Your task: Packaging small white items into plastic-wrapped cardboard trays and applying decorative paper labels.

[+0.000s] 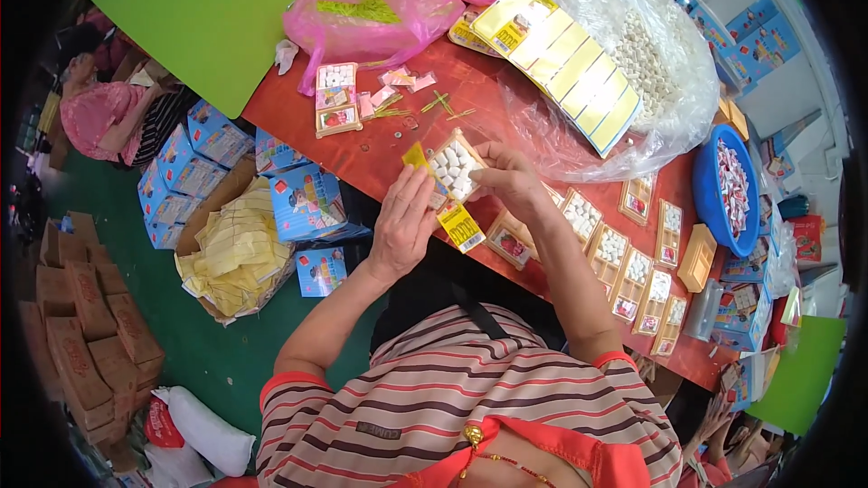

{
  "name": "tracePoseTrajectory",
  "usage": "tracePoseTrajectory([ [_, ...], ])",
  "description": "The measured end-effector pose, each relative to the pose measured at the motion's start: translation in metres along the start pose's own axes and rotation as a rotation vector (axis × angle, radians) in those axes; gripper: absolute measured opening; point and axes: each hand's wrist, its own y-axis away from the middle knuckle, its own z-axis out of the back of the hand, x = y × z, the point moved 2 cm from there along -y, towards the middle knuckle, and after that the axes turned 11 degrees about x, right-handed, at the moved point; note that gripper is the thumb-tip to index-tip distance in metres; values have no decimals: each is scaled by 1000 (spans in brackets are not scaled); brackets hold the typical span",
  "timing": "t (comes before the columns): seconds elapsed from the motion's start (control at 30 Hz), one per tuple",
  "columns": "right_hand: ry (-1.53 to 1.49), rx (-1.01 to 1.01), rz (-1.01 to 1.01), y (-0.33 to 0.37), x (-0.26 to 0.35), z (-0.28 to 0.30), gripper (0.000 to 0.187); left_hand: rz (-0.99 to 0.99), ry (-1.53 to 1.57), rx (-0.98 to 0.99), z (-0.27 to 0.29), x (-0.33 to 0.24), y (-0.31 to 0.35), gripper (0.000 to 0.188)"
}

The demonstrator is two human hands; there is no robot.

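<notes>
Above the table's near edge, my right hand [508,183] grips a small tan tray [455,165] filled with white cube-like pieces. My left hand [402,224] is closed at the tray's left side, with a yellow printed label [462,228] hanging by its fingers and folded against the tray. How far the label sticks to the tray I cannot tell. Beside my right forearm lie several similar trays [610,247], holding white pieces and small reddish packets. Another filled tray [337,99] sits farther left, near small pink packets [395,79] and thin green sticks [440,106].
A sheet of yellow labels [565,59] leans on a clear bag of white pieces [646,45]. Beyond are a pink bag [389,14] and a blue basin of small packets [699,185]. Blue boxes [312,201] and an open carton [240,248] stand left. Another person [104,113] sits far left.
</notes>
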Motion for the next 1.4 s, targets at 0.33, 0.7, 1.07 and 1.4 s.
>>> tracePoseTrajectory([
  [0.33,40,67,-26,24,3,-6,30,396,696,113,7,4,-7,42],
  [0.7,-6,125,-131,18,-19,4,29,693,1539,346,-2,-6,4,32],
  [1.07,-223,-222,23,41,-7,-8,34,783,1701,-184,-5,-5,14,26],
  [1.4,-130,-73,-45,63,-42,-62,36,666,1720,-363,-11,-12,18,27],
])
